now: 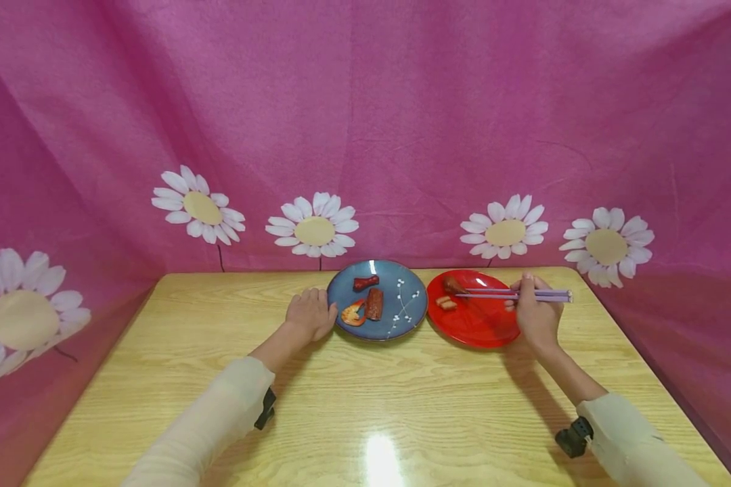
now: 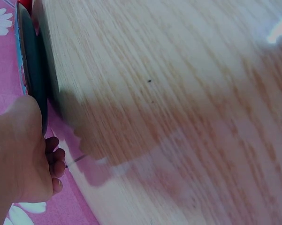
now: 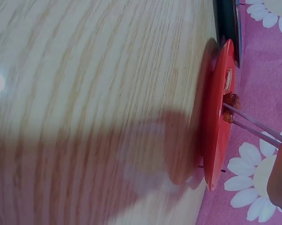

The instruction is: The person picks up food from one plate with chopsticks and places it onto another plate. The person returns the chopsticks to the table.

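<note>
My right hand (image 1: 537,316) holds a pair of purple chopsticks (image 1: 505,293) above the right side of a red plate (image 1: 484,328). Their tips reach a small brown chicken drumstick (image 1: 455,286) near the plate's back left; in the right wrist view the two sticks (image 3: 259,124) spread apart at the drumstick (image 3: 231,100). Two light-brown food pieces (image 1: 446,304) lie just in front of it. On the table, my left hand (image 1: 311,315) rests at the left rim of a blue plate (image 1: 409,325), thumb against the rim.
The blue plate bears a dark red food piece (image 1: 366,283), a brown ribbed piece (image 1: 374,304) and an orange shrimp (image 1: 353,314). Both plates stand side by side near the back edge of the wooden table (image 1: 365,392). A pink flowered cloth (image 1: 402,135) hangs behind.
</note>
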Available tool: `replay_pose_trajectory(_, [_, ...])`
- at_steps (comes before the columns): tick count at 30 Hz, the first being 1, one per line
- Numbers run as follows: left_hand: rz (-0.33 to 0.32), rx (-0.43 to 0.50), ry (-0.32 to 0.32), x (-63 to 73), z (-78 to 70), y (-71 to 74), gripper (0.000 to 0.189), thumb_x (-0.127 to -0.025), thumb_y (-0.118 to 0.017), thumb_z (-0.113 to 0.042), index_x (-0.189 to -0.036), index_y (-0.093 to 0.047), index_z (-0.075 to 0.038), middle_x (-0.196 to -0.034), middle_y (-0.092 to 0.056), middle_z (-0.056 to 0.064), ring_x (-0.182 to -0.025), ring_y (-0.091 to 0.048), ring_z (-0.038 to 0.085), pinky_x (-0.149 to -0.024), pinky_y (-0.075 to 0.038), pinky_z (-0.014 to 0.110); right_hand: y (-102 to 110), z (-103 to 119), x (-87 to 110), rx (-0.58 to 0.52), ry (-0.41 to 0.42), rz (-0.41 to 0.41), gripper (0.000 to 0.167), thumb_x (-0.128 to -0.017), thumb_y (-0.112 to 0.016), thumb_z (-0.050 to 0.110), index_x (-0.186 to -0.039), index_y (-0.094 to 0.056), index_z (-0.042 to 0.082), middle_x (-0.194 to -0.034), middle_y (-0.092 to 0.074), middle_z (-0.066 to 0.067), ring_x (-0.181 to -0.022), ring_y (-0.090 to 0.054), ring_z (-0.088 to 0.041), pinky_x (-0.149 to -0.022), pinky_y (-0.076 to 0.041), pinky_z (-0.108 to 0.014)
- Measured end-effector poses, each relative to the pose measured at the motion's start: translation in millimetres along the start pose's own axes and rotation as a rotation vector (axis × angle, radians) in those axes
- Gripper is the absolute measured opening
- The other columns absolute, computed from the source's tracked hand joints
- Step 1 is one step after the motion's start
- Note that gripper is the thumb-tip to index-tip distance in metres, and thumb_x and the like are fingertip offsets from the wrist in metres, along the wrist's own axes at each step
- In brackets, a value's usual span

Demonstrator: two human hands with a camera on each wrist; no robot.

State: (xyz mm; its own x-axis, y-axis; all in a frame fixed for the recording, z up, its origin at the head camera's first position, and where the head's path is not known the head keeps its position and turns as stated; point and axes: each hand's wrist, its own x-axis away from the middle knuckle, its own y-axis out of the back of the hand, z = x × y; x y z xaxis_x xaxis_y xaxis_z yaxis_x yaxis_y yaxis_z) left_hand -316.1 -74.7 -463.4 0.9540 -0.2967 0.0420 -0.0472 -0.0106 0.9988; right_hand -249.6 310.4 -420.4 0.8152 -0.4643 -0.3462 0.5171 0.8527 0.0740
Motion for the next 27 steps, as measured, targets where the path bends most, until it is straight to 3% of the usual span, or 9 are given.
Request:
replay_pose_trajectory(3, [-0.001,-0.001,-0.001,-0.6,-0.1,-1.1,0.044,-0.107,-0.032,-0.034,-0.112,-0.053,0.004,-0.094,-0.049,0.012,-0.1,-0.053,0.029,-0.086,-0.044,0.045,2,13,5.8,0.007,0.004,0.015,0.04,-0.105,-0.045,0.013,-0.09,-0.059,-0.021,-0.062,-0.062,-0.012,-0.047,-0.06,-0.005,-0.049,-0.051,-0.02])
replay_pose_trajectory(7, [0.001,0.002,-0.003,-1.4,-0.1,-2.1,0.044,-0.107,-0.032,-0.034,-0.112,-0.053,0.004,-0.095,-0.049,0.012,-0.1,-0.053,0.029,-0.087,-0.044,0.045,2,19,9.1,-0.042,-0.017,0.019,0.04,-0.104,-0.045,0.011,-0.091,-0.056,-0.025,-0.061,-0.062,-0.005,-0.046,-0.06,-0.006,-0.048,-0.051,-0.019])
replay_pose_trajectory(16, [0.008,-0.007,-0.003,-0.8,0.6,-2.3,0.045,-0.107,-0.031,-0.034,-0.114,-0.052,0.004,-0.097,-0.05,0.012,-0.103,-0.053,0.029,-0.087,-0.044,0.045,5,-13,-2.5,-0.075,-0.062,0.003,0.042,-0.105,-0.049,0.02,-0.092,-0.058,-0.019,-0.064,-0.063,-0.003,-0.048,-0.059,-0.007,-0.049,-0.051,-0.018])
replay_pose_trajectory(22, [0.009,-0.007,-0.003,-1.8,1.5,-4.4,0.045,-0.107,-0.031,-0.034,-0.115,-0.052,0.004,-0.099,-0.05,0.013,-0.104,-0.052,0.03,-0.088,-0.044,0.045,4,-9,-4.0,-0.133,-0.067,0.014,0.04,-0.105,-0.049,0.018,-0.092,-0.058,-0.019,-0.065,-0.063,-0.005,-0.049,-0.059,-0.008,-0.049,-0.051,-0.019])
replay_pose_trajectory(27, [0.011,-0.009,-0.004,-3.2,2.6,-6.1,0.045,-0.107,-0.03,-0.034,-0.115,-0.052,0.004,-0.1,-0.05,0.013,-0.105,-0.052,0.03,-0.089,-0.044,0.045,3,-2,-10.0,-0.19,-0.019,0.114,0.038,-0.105,-0.048,0.013,-0.094,-0.054,-0.023,-0.069,-0.064,-0.004,-0.05,-0.059,-0.009,-0.051,-0.052,-0.02])
